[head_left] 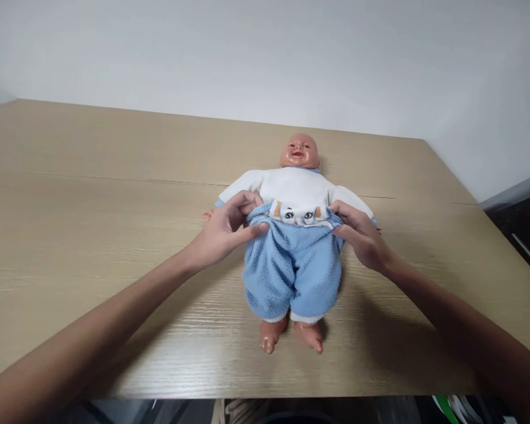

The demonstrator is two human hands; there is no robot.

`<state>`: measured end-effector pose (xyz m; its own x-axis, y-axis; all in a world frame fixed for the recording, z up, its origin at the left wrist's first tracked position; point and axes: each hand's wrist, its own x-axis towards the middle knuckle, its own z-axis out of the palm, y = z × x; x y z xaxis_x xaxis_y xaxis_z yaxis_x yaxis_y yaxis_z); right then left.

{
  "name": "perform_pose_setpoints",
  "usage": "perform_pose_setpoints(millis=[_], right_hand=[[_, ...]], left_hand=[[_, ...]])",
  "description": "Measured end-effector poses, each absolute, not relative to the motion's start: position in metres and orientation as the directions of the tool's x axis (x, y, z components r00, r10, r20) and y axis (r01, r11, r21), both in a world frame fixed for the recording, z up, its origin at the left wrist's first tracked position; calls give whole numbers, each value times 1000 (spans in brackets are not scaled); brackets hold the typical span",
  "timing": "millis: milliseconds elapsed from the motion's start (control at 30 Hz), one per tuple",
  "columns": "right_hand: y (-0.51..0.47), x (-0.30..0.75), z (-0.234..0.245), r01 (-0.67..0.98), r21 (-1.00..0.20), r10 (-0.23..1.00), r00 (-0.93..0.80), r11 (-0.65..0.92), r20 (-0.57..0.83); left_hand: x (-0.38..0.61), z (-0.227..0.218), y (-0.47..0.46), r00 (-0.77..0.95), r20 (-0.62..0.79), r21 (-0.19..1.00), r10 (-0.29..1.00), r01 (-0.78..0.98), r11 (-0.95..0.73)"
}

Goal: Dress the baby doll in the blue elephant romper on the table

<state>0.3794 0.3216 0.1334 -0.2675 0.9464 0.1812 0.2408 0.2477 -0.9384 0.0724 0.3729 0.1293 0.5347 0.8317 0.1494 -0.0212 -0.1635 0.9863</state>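
A baby doll (pixel 299 152) lies on its back on the wooden table (pixel 92 206), head away from me, bare feet toward me. It wears a white top (pixel 295 187) and fluffy light-blue trousers (pixel 291 268). My left hand (pixel 227 227) pinches the trousers' waistband at the doll's left-of-frame side, fingers closed on the cloth. My right hand (pixel 362 235) grips the waistband on the other side. A small printed patch with eyes (pixel 297 215) shows at the waist between my hands.
A plain white wall (pixel 265 53) rises behind the table. A dark surface (pixel 525 229) stands off the table's right edge. Below the near edge, a few objects on the floor (pixel 450 406) show partly.
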Motion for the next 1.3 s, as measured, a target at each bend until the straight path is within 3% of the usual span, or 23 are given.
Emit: perform_pose_setpoints(millis=[133, 267, 500, 733, 833, 1033, 1133, 1300], right_hand=[[340, 373, 118, 241, -952, 977, -149, 188, 155], [337, 379, 90, 119, -993, 993, -117, -4, -18], [313, 389, 65, -124, -958, 943, -249, -258, -222], [320, 401, 79, 32, -973, 864, -452, -230, -219], [326, 407, 91, 61, -986, 886, -432, -158, -168], [351, 389, 113, 70, -997, 992, -120, -35, -43], [369, 378, 114, 132, -991, 1000, -9, 28, 27], [372, 378, 90, 113, -993, 999, 32, -46, -42]], left_hand=[[79, 118, 387, 473, 191, 974, 860, 15, -225], [67, 95, 386, 415, 123, 991, 902, 2, -136], [42, 86, 367, 618, -43, 996, 785, 87, -14], [47, 83, 356, 579, -176, 950, 796, -112, 292], [48, 94, 365, 503, -124, 986, 856, -37, 164], [62, 115, 402, 405, 212, 972, 889, 4, -234], [74, 114, 417, 421, 214, 964, 881, 56, -260], [79, 92, 423, 378, 96, 987, 921, 81, -137]])
